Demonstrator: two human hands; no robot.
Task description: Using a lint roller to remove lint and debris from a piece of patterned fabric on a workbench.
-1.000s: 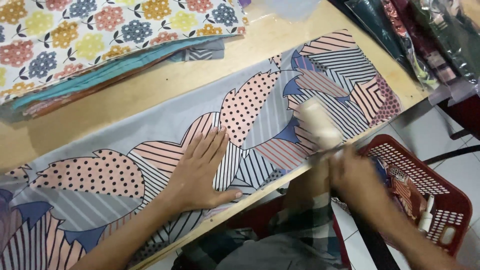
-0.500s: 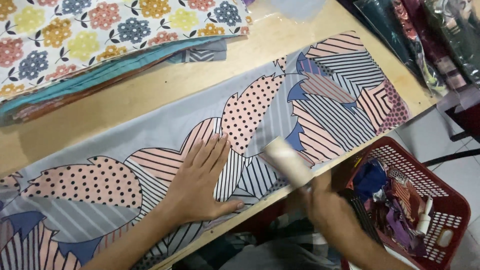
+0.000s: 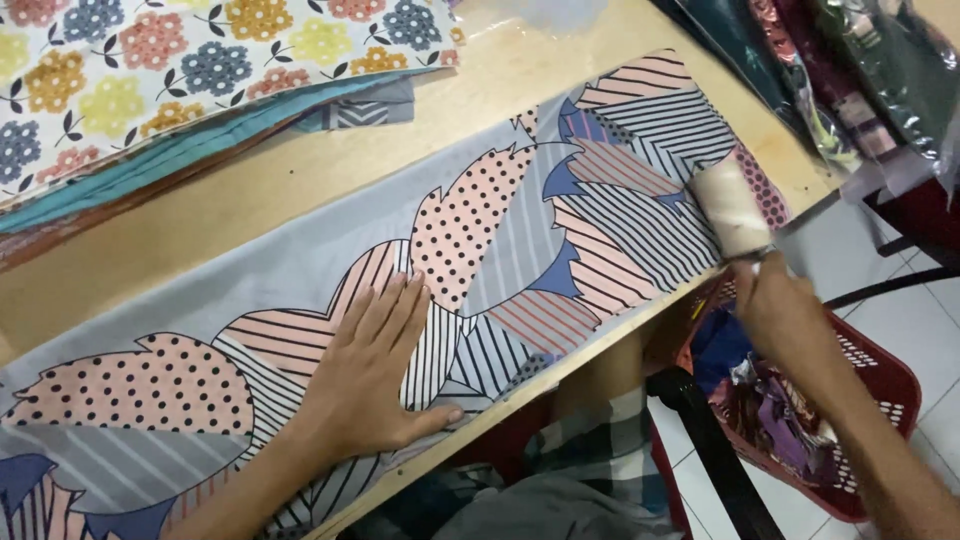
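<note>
A long strip of grey fabric (image 3: pixel 300 260) printed with pink dotted and striped leaf shapes lies along the wooden table (image 3: pixel 500 90). My left hand (image 3: pixel 375 370) rests flat on it near the front edge, fingers spread. My right hand (image 3: pixel 785 305) grips the handle of a lint roller (image 3: pixel 730 205), whose pale roll lies on the fabric's right end near the table's corner.
A stack of folded fabrics topped by a flowered cloth (image 3: pixel 180 70) lies at the back left. A red plastic basket (image 3: pixel 880 390) with fabric scraps stands on the tiled floor to the right. Wrapped fabrics (image 3: pixel 860 80) pile at the top right.
My right hand has swept the lint roller from the fabric's front edge, left of its present spot, out to the right end. My left hand has stayed flat on the fabric.
</note>
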